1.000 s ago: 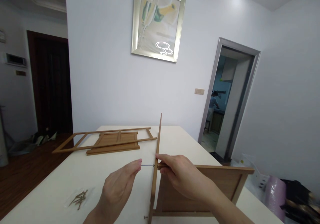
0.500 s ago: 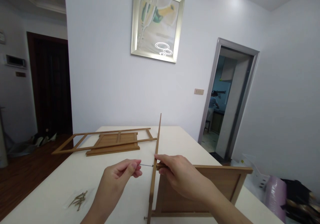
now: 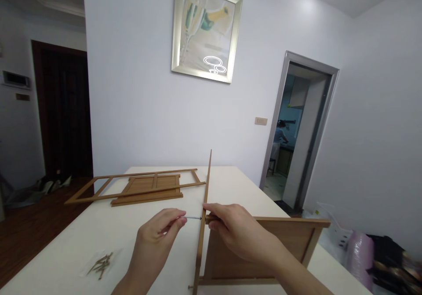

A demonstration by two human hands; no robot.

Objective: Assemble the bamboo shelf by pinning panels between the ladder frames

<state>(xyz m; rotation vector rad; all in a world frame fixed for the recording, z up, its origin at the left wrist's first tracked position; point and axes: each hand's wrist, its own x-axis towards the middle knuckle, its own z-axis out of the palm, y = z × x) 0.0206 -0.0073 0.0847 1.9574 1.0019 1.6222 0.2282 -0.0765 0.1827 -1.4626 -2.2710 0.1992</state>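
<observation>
At the edge-on wooden frame (image 3: 200, 243), my left hand (image 3: 152, 238) is pinching a thin rod (image 3: 193, 218), its tip apparently meeting the wood. My right hand (image 3: 242, 233) is gripping the paneled board (image 3: 260, 253), index finger touching the frame. Loose screws (image 3: 101, 264) are lying on the white table (image 3: 158, 277).

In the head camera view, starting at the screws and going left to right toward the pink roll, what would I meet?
Screws, left hand, thin metal rod, long wooden piece, right hand, pink roll.
</observation>
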